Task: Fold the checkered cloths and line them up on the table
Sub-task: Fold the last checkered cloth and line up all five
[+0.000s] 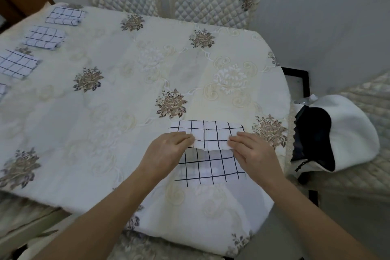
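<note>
Two-handed hold: left grip (168,150) and right grip (251,152) clamped on checkered cloth (207,133) fold edge. Floral-covered table (126,101) beneath; folded cloths (44,37) far left; quilted chairs (211,0) beyond.

My left hand (168,150): palm down, knuckles up, fingers drawn together and bent at the tips, pinching the left end of a raised fold of the checkered cloth (211,133); bare forearm running in from the lower left, wrist straight. My right hand (251,152): palm down likewise, fingertips pinching the right end of the same fold, bare forearm coming in from the lower right. Both hands sit level, near but apart, fingertips pointing towards one another.
</note>
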Motion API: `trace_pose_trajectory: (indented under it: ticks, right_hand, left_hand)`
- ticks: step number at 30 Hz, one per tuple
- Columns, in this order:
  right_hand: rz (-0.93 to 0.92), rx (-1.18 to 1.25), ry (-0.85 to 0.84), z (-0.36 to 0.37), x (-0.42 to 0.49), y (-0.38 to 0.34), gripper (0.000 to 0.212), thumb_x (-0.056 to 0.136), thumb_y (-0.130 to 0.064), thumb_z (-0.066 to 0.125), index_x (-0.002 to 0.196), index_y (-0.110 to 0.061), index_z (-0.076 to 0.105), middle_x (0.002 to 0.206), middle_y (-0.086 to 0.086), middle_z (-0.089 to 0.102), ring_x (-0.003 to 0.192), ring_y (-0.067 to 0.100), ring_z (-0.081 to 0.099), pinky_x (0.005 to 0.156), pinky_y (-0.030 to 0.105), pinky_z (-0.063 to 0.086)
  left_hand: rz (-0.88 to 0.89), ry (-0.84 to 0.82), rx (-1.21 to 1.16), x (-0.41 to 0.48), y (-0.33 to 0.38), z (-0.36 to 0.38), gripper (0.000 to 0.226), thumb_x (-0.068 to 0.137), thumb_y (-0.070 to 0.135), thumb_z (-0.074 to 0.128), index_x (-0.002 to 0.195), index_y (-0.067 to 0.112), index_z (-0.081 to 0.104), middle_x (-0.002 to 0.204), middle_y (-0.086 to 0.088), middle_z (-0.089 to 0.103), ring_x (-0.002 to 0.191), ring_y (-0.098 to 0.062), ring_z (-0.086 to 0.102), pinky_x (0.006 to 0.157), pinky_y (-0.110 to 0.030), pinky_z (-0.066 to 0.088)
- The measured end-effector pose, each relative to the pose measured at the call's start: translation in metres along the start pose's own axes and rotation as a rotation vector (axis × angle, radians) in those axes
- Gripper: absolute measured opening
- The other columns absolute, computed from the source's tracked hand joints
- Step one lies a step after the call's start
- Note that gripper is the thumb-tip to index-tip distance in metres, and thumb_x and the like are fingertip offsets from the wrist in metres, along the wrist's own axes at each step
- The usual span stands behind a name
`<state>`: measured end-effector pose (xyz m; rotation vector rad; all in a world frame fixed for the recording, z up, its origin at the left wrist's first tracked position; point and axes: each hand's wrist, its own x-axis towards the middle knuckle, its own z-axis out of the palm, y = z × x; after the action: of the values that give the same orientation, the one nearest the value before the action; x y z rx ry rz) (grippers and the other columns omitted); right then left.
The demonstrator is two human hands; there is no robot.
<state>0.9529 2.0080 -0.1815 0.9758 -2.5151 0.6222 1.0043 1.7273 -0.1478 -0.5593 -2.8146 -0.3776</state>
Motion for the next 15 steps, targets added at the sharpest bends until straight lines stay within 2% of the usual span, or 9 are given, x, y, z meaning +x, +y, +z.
trace_pose_trajectory:
  ticks: [2, 7, 9, 12, 15]
  right_hand:
    - [0.023, 0.009, -0.022, 0.003, -0.011, -0.003, 0.016, 0.094, -0.018, 0.064, 0.102, -0.013, 0.077, 0.109, -0.002, 0.074, 0.109, 0.024, 0.067, 0.090, 0.040, 0.055]
    - [0.081, 0.041, -0.050, 0.013, -0.025, -0.009, 0.015, 0.091, -0.016, 0.067, 0.102, -0.012, 0.077, 0.109, -0.002, 0.074, 0.111, 0.024, 0.067, 0.091, 0.039, 0.056]
    - [0.107, 0.049, -0.032, 0.014, -0.028, -0.009, 0.014, 0.092, -0.014, 0.067, 0.101, -0.011, 0.077, 0.108, -0.001, 0.075, 0.110, 0.024, 0.067, 0.091, 0.040, 0.056]
    - [0.126, 0.060, -0.017, 0.013, -0.033, -0.010, 0.015, 0.093, -0.014, 0.065, 0.100, -0.010, 0.077, 0.107, 0.000, 0.075, 0.108, 0.024, 0.068, 0.090, 0.041, 0.057]
    - [0.134, 0.060, -0.017, 0.015, -0.034, -0.010, 0.018, 0.096, -0.018, 0.061, 0.100, -0.011, 0.077, 0.106, 0.000, 0.075, 0.107, 0.024, 0.069, 0.089, 0.042, 0.057]
  left_hand:
    - [-0.011, -0.004, -0.016, -0.010, 0.003, 0.005, 0.054, 0.061, -0.008, 0.087, 0.111, 0.010, 0.074, 0.109, -0.005, 0.075, 0.098, -0.029, 0.072, 0.076, -0.039, 0.060]
    - [-0.012, -0.045, -0.050, -0.026, 0.017, 0.008, 0.055, 0.053, -0.009, 0.090, 0.103, 0.010, 0.076, 0.102, -0.005, 0.076, 0.089, -0.025, 0.073, 0.066, -0.032, 0.059]
    - [-0.014, -0.049, -0.056, -0.030, 0.020, 0.012, 0.055, 0.053, -0.009, 0.090, 0.103, 0.009, 0.076, 0.103, -0.006, 0.076, 0.089, -0.026, 0.073, 0.069, -0.033, 0.059]
    - [-0.009, 0.017, -0.025, -0.036, 0.029, 0.018, 0.042, 0.071, -0.007, 0.080, 0.111, 0.006, 0.073, 0.113, -0.008, 0.073, 0.101, -0.030, 0.069, 0.083, -0.040, 0.057]
    - [0.104, 0.047, -0.064, -0.040, 0.058, 0.024, 0.022, 0.088, 0.000, 0.065, 0.109, 0.004, 0.070, 0.115, -0.012, 0.068, 0.103, -0.031, 0.063, 0.086, -0.040, 0.051]
